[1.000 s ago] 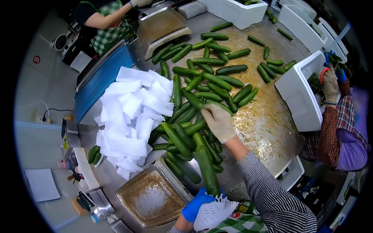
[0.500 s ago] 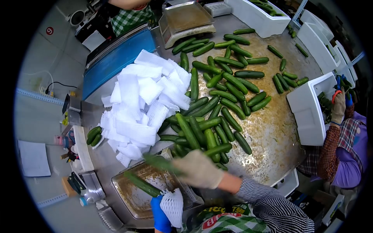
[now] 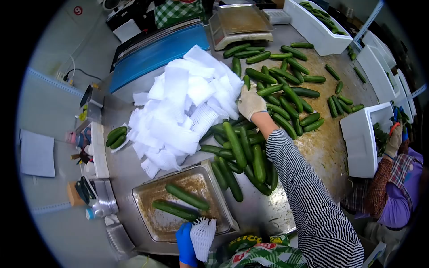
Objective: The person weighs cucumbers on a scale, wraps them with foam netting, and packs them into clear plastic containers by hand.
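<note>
Two cucumbers (image 3: 187,197): lying on the scale tray (image 3: 156,228), just beyond the left hand (image 3: 185,244). The farther one now rests free; half a second ago I have it as a blur at the right hand (image 3: 251,103).
Tray load: I judge one transfer complete and the right hand released from that cucumber.
Right hand: moved off the tray, now well beyond the left hand. A partly hidden cucumber (image 3: 246,82) shows just past its fingers; I cannot tell whether they pinch it or only touch it.
Left hand: against a white net sleeve (image 3: 203,239) at the tray's near edge. The fingers are partly hidden; I cannot tell how far they close.
Nearer cucumber: one end meets the sleeve's mouth, beside the left hand; I cannot confirm insertion.
Loose cucumbers (image 3: 234,145): heaped between the right hand and the tray, with more beyond the right hand. I rate the heap an obstruction on the return path.
Sleeve pile (image 3: 178,102): just left of the right hand, limiting access on that side.
Far scale (image 3: 239,22): beyond the right hand.
White box (image 3: 357,147): well right of the right hand, a co-worker's hand (image 3: 393,142) at its opening.
</note>
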### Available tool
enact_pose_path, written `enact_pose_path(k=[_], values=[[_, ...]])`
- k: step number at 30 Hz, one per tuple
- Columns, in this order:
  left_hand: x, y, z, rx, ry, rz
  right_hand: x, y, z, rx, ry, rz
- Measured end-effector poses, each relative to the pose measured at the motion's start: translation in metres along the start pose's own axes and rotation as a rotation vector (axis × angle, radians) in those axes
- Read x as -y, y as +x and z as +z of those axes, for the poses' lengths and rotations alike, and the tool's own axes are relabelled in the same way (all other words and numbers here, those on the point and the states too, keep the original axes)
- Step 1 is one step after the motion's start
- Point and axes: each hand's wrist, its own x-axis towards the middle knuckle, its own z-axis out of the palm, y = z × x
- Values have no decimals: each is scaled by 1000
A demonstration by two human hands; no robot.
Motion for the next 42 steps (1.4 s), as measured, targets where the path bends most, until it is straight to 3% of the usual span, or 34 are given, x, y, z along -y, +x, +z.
enact_pose_path(k=[3,4,5,9,11,14,17,18,19,20,23,27,31,33,34,37,39,42], values=[[12,-6,-13,38,299,156,-4,9,3,0,136,74],[9,-10,-17,36,100,-31,-5,2,-33,219,316,189],[6,-12,-18,17,13,-79,-22,0,-21,115,495,168],[-2,-20,-19,7,-116,-139,-51,-66,-76,282,1563,334],[-8,-23,-17,21,-146,-166,-63,-109,-100,321,1633,242],[-25,-33,-8,93,-224,-226,-76,-165,-101,585,2001,471],[-48,-47,18,269,-265,-299,-37,-233,-96,681,1755,391],[-58,-49,29,345,-182,-254,-18,-251,-95,686,1608,293],[-43,-51,41,426,-346,-375,6,-263,-97,675,1455,164],[-39,-54,48,489,-283,-287,31,-274,-99,649,1300,43],[-48,-63,56,651,-257,-239,90,-285,-83,190,715,-480],[-42,-71,45,739,-290,-262,141,-283,-54,31,314,-692],[-38,-83,31,739,-296,-167,146,-291,-74,99,454,-723],[-44,-86,19,689,-269,-153,131,-303,-102,156,600,-602],[-45,-86,12,667,-256,-146,119,-313,-110,273,771,-447],[-39,-86,11,319,-227,58,69,-367,-108,642,1343,64],[-45,-87,20,91,-138,315,38,-420,-93,863,1940,253],[-35,-93,39,-5,2,835,60,-480,-122,753,1908,347]])
